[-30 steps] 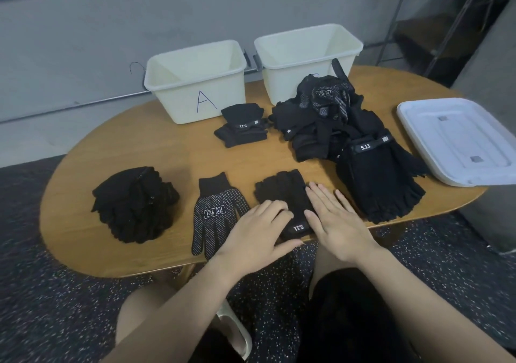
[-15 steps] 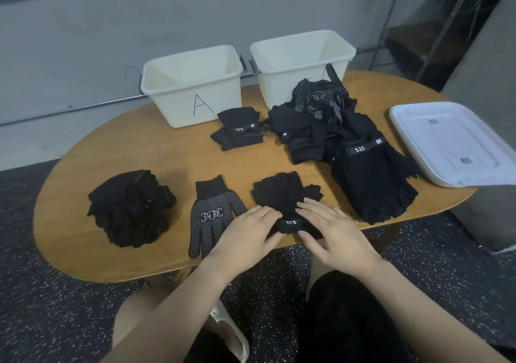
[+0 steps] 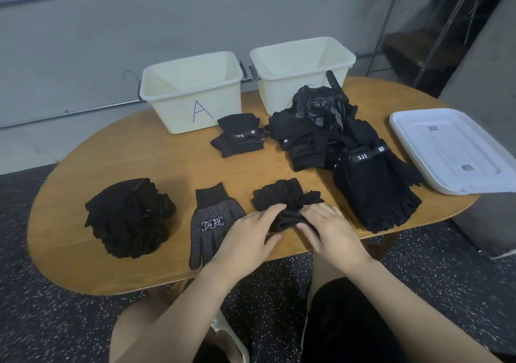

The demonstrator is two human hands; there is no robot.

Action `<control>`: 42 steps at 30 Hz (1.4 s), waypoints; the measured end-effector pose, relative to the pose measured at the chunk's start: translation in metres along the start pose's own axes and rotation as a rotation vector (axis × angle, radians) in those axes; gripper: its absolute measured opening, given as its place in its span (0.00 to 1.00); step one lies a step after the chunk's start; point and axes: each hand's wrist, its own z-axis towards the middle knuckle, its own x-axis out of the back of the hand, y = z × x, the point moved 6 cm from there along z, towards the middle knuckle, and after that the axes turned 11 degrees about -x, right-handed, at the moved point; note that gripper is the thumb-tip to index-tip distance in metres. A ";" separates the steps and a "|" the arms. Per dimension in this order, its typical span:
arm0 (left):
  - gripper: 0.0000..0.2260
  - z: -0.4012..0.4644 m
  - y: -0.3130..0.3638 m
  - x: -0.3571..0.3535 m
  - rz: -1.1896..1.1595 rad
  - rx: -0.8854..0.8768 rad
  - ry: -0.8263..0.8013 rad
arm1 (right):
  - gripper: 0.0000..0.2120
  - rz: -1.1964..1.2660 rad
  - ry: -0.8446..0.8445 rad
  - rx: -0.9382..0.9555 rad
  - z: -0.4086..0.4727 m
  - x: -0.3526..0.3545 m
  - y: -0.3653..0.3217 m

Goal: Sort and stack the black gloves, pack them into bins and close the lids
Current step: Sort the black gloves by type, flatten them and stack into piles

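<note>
A black fingerless glove (image 3: 284, 199) lies near the table's front edge, its near end bunched up. My left hand (image 3: 248, 237) and my right hand (image 3: 326, 228) pinch that bunched end from either side. A dotted glove (image 3: 213, 223) lies flat just left of my left hand. A stack of dotted gloves (image 3: 129, 217) stands further left. A folded fingerless pair (image 3: 240, 139) sits in front of bin A (image 3: 192, 91). A big mixed heap of gloves (image 3: 335, 133) lies before the second bin (image 3: 301, 63), with a stack of fingerless gloves (image 3: 377, 189) at its near side.
White lids (image 3: 452, 150) lie stacked at the table's right end, overhanging the edge. Both bins stand open at the back of the oval wooden table (image 3: 139, 156). A metal rack (image 3: 435, 27) stands behind on the right. My knees are under the front edge.
My hands went from lying flat on the fingerless glove to pinching its near end, which is now folded and bunched toward the middle. The camera view shifted slightly.
</note>
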 end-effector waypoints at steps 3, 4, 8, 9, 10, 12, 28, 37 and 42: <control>0.21 0.004 -0.001 0.001 0.019 -0.015 0.076 | 0.18 0.019 -0.028 -0.039 0.005 0.001 0.000; 0.19 0.005 -0.002 0.001 0.021 -0.009 0.095 | 0.19 0.018 -0.029 -0.044 0.006 0.001 0.000; 0.11 0.010 -0.004 0.003 0.027 -0.005 0.132 | 0.20 0.019 -0.064 -0.062 0.007 0.002 -0.001; 0.10 0.011 -0.004 0.004 0.036 -0.013 0.132 | 0.19 0.021 -0.085 -0.063 0.006 0.003 -0.001; 0.09 0.012 -0.004 0.004 0.047 -0.023 0.125 | 0.19 0.019 -0.113 -0.062 0.005 0.003 -0.002; 0.09 0.013 -0.006 0.004 0.056 -0.037 0.108 | 0.19 0.007 -0.172 -0.056 0.005 0.006 -0.004; 0.18 0.036 0.052 0.085 -0.427 -0.016 0.405 | 0.05 0.661 0.038 -0.302 0.007 0.138 -0.027; 0.23 0.120 0.080 0.042 -0.600 0.104 0.371 | 0.27 0.489 0.069 -0.385 0.034 0.174 0.050; 0.25 0.163 0.068 0.006 -0.484 0.203 0.343 | 0.26 0.250 0.075 -0.449 0.062 0.168 0.098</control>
